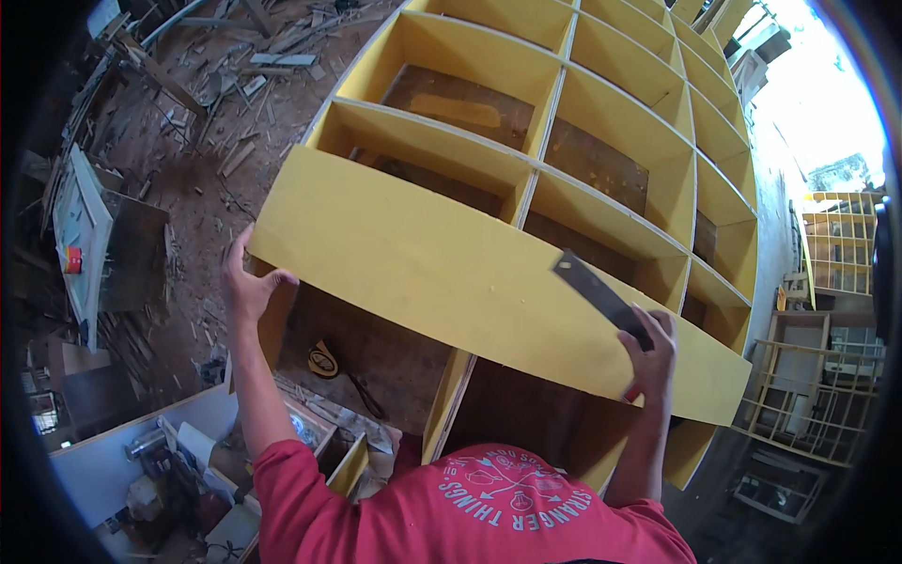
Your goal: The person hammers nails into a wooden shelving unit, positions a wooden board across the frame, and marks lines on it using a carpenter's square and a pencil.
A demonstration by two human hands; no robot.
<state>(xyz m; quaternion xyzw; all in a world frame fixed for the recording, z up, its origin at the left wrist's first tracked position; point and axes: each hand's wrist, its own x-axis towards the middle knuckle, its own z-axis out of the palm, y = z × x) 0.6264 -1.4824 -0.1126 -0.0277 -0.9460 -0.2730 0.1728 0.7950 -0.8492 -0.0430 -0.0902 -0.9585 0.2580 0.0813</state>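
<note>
A long yellow board (pixel 404 240) lies across the near part of a large yellow compartmented wooden frame (pixel 538 164). My left hand (pixel 249 282) holds the board at its left near corner, fingers along the end and thumb by the near edge. In my right hand (pixel 651 352) is a dark flat metal strip (pixel 601 296), slanting up and left over the board's right half. Its free end seems to have a small hole. Something small and red (pixel 633 392) shows below that hand, too little of it to name. A yellow tape measure (pixel 323 360) with a dark strap lies inside a near compartment.
Wood scraps (pixel 240 155) litter the dirt floor at the left. At the lower left, an open box (pixel 80 465) holds tools and containers. A white-edged panel (pixel 85 235) leans at the far left. Slatted yellow frames (pixel 799 395) stand at the right.
</note>
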